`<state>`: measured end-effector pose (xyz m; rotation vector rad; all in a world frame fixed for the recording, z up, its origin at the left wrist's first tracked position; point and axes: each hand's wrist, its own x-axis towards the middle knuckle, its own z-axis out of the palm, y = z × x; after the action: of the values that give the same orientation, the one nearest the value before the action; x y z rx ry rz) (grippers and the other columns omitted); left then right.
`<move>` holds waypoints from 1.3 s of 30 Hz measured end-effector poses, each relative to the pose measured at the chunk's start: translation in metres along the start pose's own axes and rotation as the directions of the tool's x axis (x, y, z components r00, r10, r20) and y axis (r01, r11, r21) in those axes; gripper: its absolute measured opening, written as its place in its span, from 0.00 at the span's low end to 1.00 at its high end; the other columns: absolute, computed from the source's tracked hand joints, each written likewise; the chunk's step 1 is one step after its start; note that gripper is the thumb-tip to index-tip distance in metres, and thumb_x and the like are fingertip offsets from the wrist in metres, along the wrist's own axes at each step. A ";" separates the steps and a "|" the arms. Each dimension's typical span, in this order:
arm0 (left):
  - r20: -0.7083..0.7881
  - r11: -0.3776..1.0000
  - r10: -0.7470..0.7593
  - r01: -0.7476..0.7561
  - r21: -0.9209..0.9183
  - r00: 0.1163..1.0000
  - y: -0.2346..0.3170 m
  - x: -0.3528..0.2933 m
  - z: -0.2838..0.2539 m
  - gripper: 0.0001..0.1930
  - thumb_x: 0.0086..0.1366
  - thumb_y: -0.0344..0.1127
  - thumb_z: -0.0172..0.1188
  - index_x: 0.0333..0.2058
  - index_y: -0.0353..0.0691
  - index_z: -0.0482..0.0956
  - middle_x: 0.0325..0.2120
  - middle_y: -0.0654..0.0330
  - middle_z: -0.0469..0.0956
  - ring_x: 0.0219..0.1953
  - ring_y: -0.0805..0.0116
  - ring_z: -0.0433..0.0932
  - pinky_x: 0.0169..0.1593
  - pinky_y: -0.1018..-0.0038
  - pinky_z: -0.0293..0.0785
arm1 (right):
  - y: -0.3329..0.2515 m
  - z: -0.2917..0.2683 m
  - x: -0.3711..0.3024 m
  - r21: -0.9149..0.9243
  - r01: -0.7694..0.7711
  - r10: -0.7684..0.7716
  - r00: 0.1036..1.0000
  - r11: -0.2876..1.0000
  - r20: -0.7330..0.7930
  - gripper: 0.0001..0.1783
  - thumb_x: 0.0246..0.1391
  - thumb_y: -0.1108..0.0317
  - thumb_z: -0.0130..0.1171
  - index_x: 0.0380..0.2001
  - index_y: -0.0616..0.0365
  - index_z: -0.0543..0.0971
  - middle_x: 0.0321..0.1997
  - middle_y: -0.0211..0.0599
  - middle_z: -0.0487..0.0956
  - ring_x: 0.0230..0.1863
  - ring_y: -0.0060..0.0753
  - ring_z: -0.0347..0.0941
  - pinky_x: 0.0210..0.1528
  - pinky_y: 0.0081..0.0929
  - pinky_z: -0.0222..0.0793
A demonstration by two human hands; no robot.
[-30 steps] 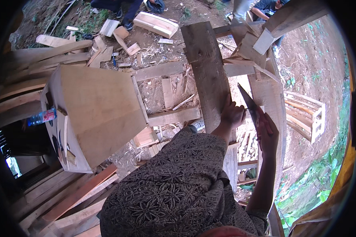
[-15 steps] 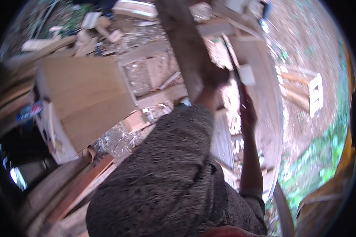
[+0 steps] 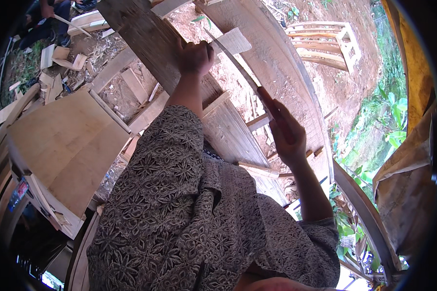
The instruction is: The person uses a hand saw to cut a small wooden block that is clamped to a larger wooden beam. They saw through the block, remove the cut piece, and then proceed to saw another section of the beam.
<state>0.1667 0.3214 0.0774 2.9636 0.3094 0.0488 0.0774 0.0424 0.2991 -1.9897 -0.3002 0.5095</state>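
My left hand [image 3: 194, 58] is closed on the edge of a long, dark, weathered wooden plank [image 3: 150, 41], which slants from the upper left toward the middle. In my right hand [image 3: 289, 136] is a long, narrow-bladed tool [image 3: 238, 67] with a reddish-brown handle. Its thin blade points up and left, its tip a little right of my left hand. I see the blade nearly edge-on and cannot tell whether it is a saw or a machete. A short pale board [image 3: 234, 41] lies just beyond the blade. Below my left forearm rests a grey plank [image 3: 235, 131].
A wide curved board [image 3: 272, 58] runs along the right side. At left stands a large plywood-topped box [image 3: 68, 140]. Wood offcuts [image 3: 58, 58] litter the ground. Another person [image 3: 56, 19] at upper left holds a stick. A slatted wooden frame [image 3: 323, 43] lies at upper right.
My view has turned, so the scene sits differently and looks sharper. The dark plank now slants more. Both hands keep their hold; the blade now leans further to the left.
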 end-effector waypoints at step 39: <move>0.094 0.999 -0.021 0.024 -0.033 0.995 0.000 0.008 0.003 0.22 0.73 0.50 0.40 0.40 0.48 0.84 0.33 0.57 0.86 0.44 0.59 0.85 0.74 0.43 0.44 | 0.026 0.035 0.098 -0.266 0.023 -0.031 0.999 0.964 -0.028 0.26 0.62 0.72 0.63 0.63 0.58 0.75 0.56 0.43 0.84 0.51 0.31 0.84 0.50 0.30 0.78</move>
<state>0.1747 0.3224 0.0747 2.9173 0.3267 -0.0861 0.1462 0.0993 0.2404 -2.2485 -0.3922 0.4369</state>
